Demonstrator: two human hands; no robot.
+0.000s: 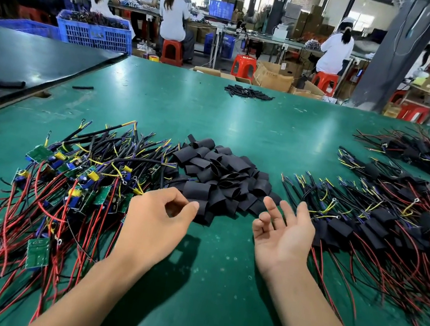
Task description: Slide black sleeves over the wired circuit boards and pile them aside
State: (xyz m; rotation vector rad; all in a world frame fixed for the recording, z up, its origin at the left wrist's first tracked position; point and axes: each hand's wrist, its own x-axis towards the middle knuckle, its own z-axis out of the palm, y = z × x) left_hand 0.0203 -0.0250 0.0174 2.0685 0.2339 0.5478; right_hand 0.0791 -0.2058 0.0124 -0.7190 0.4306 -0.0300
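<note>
While my left hand [157,218] and right hand [284,235] hover empty, fingers loose, beside light, limp black tube sleeves [223,175], I'd pinch one's rim.

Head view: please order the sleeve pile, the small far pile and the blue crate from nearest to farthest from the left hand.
1. Sleeve pile, right at the left hand's fingertips.
2. Small far pile, near the table's far edge.
3. Blue crate, beyond the table, far left.
</note>
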